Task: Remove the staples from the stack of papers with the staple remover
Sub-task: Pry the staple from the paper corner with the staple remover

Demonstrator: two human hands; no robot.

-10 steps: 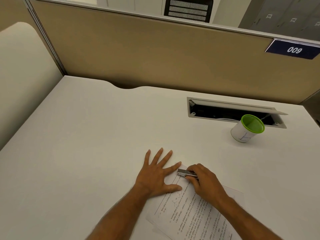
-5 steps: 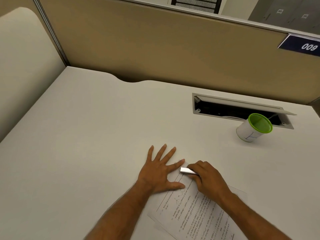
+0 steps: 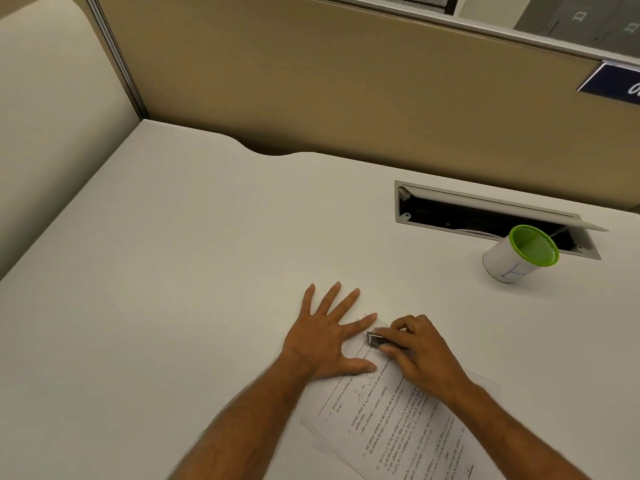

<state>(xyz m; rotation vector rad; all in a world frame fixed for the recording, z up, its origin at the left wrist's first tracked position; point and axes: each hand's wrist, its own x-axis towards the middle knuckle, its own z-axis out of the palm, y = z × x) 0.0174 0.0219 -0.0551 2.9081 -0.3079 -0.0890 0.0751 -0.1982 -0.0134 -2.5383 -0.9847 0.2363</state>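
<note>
A stack of papers (image 3: 391,420) is laid on the white table (image 3: 180,271), at the near edge of the scene, a little right of the middle, and it is turned at an angle. Printed text and small line drawings are seen on the top sheet. Lower sheets are seen at its near left edge, slightly shifted.

The left hand (image 3: 325,336) is laid flat on the far left corner of the stack, with the fingers spread and straight; the outer fingers reach over the paper edge onto the table, and the thumb is pressed on the top sheet.

The staple remover (image 3: 375,340), a small metal tool, is held in the right hand (image 3: 420,353) at the far corner of the stack, just beside the left index finger. The grip of this hand is a pinch: the thumb and the curled fingers are closed around the tool, and only its left end is seen. The staple itself cannot be made out.

Far to the right, a white cup with a green rim (image 3: 519,256) is placed on the table, well apart from the papers. Just behind it an open cable slot (image 3: 485,216) is set in the table. A beige partition wall (image 3: 346,81) is placed along the far edge, with a dark blue sign (image 3: 613,84) on its upper right part.
</note>
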